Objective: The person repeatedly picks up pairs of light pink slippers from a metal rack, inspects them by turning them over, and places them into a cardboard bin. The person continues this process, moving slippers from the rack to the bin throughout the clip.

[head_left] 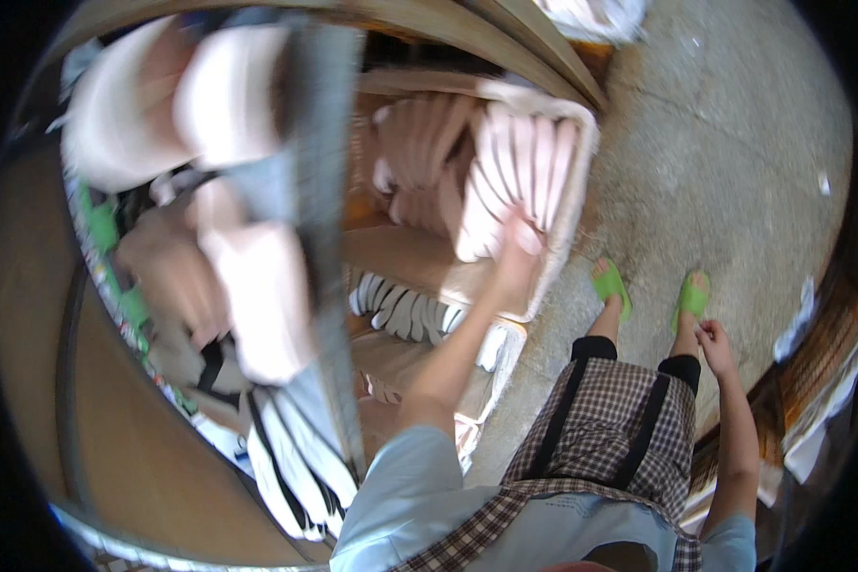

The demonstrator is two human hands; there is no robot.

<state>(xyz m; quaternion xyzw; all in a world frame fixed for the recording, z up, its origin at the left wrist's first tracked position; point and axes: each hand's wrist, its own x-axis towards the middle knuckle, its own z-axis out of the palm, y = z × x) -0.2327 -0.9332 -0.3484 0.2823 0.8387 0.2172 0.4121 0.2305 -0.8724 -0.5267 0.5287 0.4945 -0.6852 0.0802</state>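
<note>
From my head camera, looking down, my left hand [517, 250] is stretched out into the upper cardboard box [567, 205], which sits on a shelf in front of me. The fingers rest on the row of pale pink folded pieces [505, 162] standing on edge inside it. The picture is blurred there, so I cannot tell whether the fingers have closed on one piece or only lie against them. The box looks nearly full: the pink pieces fill it from side to side, packed upright and touching one another.

Just below, a second box [505, 348] holds white pieces with dark stripes [400, 313], also set on edge. More white and dark pieces [291, 458] lie lower on the left, near a grey upright post [319, 191] of the shelving. Beyond the post, big pink bundles [224, 105] sit on the left, too smeared to tell what they are.

My right hand [710, 340] hangs at my side, well apart from the boxes, fingers loosely curled and holding nothing that I can see. Under it are my checked apron [610, 419], my green sandals [612, 283] and the speckled concrete floor [734, 143].

Judging from how things lie, the sorting into boxes seems far along, the pink box close to full; the loose heaps on the left look like what is left.
</note>
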